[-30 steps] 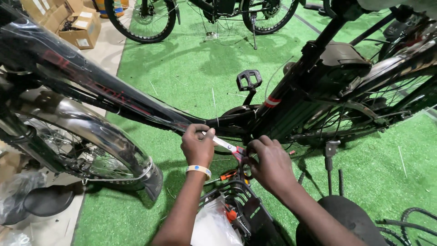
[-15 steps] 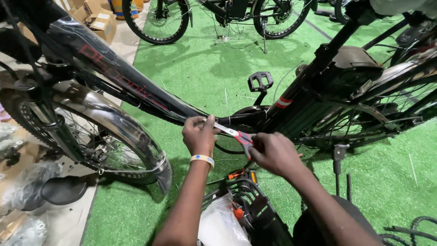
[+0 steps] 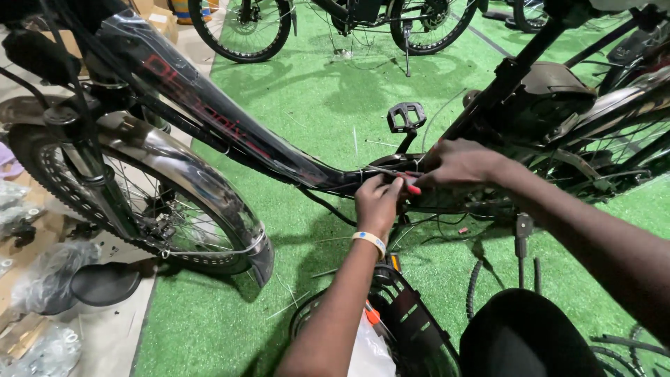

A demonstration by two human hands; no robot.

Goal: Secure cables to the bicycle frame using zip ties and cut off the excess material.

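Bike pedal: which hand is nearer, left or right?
Right. The right hand sits just below and right of the pedal, by its crank. The left hand is lower, under the frame.

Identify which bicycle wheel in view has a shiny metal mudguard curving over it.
The front wheel at the left, beside the left hand: a chrome mudguard arches over it. The wheels at the top show none.

A single head-worn view is being given, looking steeply down and forward from above the person's own arms. The left hand [image 3: 377, 202] and right hand [image 3: 457, 163] are being framed close, near centre, at the bicycle frame [image 3: 230, 129]. The green turf [image 3: 328, 91] is being seen receding toward the upper edge.
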